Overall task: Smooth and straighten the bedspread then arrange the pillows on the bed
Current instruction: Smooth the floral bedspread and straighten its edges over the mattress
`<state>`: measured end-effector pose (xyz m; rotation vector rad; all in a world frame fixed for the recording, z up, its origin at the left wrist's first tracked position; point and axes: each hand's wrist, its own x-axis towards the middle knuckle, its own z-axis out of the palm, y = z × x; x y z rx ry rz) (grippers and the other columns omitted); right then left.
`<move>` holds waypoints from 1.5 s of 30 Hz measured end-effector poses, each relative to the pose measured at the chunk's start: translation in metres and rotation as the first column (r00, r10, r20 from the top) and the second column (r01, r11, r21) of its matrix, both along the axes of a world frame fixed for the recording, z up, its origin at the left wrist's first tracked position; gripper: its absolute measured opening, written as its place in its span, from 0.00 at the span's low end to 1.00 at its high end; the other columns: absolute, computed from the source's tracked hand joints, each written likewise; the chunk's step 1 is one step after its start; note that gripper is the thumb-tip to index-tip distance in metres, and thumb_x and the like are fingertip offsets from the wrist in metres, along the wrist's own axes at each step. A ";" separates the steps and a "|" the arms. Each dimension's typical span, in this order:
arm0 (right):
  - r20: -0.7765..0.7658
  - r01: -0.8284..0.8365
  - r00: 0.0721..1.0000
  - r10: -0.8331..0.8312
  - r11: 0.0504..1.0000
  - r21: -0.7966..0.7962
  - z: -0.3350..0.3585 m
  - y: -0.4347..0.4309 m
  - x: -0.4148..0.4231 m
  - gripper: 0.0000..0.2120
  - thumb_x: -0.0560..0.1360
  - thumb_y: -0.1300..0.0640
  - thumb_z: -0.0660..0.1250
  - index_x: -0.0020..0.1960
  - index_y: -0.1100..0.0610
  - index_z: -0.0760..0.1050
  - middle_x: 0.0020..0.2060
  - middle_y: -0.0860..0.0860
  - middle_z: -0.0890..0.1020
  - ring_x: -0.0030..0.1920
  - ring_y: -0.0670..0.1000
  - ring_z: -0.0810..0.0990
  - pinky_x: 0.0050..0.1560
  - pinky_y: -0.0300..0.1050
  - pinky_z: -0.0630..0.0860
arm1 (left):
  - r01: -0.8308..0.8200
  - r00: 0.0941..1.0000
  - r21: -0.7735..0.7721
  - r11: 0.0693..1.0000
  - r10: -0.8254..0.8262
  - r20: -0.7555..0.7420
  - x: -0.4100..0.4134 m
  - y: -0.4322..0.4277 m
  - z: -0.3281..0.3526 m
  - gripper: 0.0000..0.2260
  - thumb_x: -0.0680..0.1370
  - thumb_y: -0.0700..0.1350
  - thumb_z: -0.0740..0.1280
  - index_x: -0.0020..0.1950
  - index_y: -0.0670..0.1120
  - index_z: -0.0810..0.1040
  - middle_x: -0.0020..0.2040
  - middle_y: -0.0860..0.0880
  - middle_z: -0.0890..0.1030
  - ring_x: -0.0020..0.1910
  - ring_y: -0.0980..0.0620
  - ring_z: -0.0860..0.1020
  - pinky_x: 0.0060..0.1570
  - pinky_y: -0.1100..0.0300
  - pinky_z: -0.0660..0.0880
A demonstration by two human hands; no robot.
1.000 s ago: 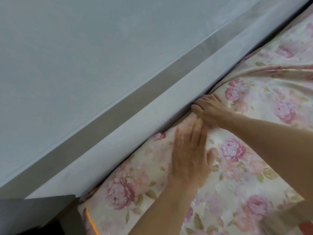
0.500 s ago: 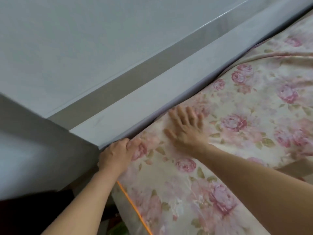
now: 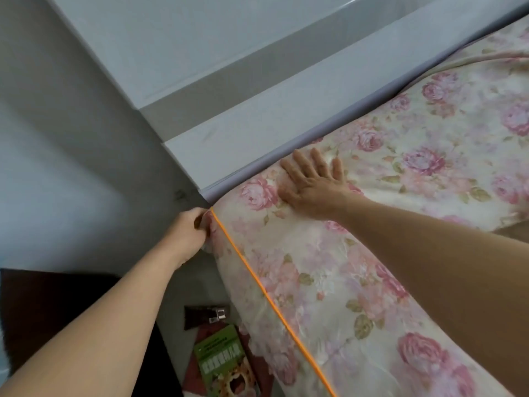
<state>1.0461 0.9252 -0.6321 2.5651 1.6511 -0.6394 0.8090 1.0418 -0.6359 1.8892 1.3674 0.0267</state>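
1. Head view, only one camera here. The floral bedspread (image 3: 357,253) covers the bed and fills the right side of the shot: cream with pink roses, plus an orange piping line (image 3: 266,293) running along the bed's side edge.

2. The left hand (image 3: 189,230) is curled closed on the bedspread's corner, right at the top end of the piping. Fingers are pinched around a bit of the fabric, knuckles facing the grey wall (image 3: 71,167) behind it.

3. The right hand (image 3: 312,181) lies flat on top of the bedspread, palm down, fingers spread wide, not holding anything. It sits up and to the right of the left hand, near it but not touching.

4. Just past the right hand's fingertips is the pale headboard ledge (image 3: 286,118), with the bedspread's edge tucked against it.

5. Further right of the right hand the fabric has a long fold (image 3: 472,58) and some wrinkles.

6. Below the left forearm, down beside the bed, a green-covered book (image 3: 220,359) lies next to something dark with a metal clip (image 3: 217,313). Can't tell what that is.

7. No pillows visible from this angle.
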 end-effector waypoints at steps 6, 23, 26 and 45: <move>-0.009 0.029 1.000 -0.029 0.999 0.022 0.001 0.000 -0.010 0.31 0.79 0.36 0.43 0.77 0.44 0.37 0.77 0.46 0.35 0.75 0.54 0.31 0.72 0.60 0.32 | 0.028 0.953 0.333 0.942 0.075 -0.294 -0.008 0.015 -0.023 0.08 0.77 0.40 0.64 0.51 0.42 0.81 0.55 0.36 0.79 0.57 0.36 0.75 0.53 0.49 0.73; -0.019 0.065 0.998 -0.062 0.947 0.315 0.028 -0.127 -0.171 0.22 0.77 0.49 0.65 0.65 0.62 0.71 0.51 0.57 0.78 0.50 0.59 0.78 0.43 0.49 0.74 | 0.726 0.574 0.557 0.403 -0.801 -0.168 -0.024 -0.060 0.030 0.12 0.67 0.29 0.71 0.44 0.44 0.82 0.44 0.48 0.79 0.46 0.44 0.77 0.46 0.51 0.73; -0.028 0.197 0.980 -0.195 0.978 0.074 0.038 -0.131 -0.187 0.25 0.78 0.57 0.63 0.71 0.64 0.62 0.51 0.56 0.79 0.51 0.58 0.80 0.39 0.46 0.69 | 0.792 0.560 0.436 0.427 -0.791 -0.244 -0.008 -0.063 0.041 0.08 0.67 0.37 0.75 0.43 0.46 0.81 0.45 0.49 0.78 0.49 0.46 0.73 0.48 0.49 0.72; -0.099 0.391 0.919 -0.383 0.917 0.084 0.042 -0.144 -0.194 0.08 0.76 0.59 0.65 0.41 0.56 0.67 0.38 0.51 0.73 0.50 0.57 0.77 0.37 0.46 0.67 | 0.936 0.270 0.295 0.195 -0.932 -0.243 0.010 -0.100 0.038 0.06 0.69 0.42 0.75 0.42 0.50 0.82 0.42 0.57 0.70 0.50 0.50 0.75 0.50 0.56 0.72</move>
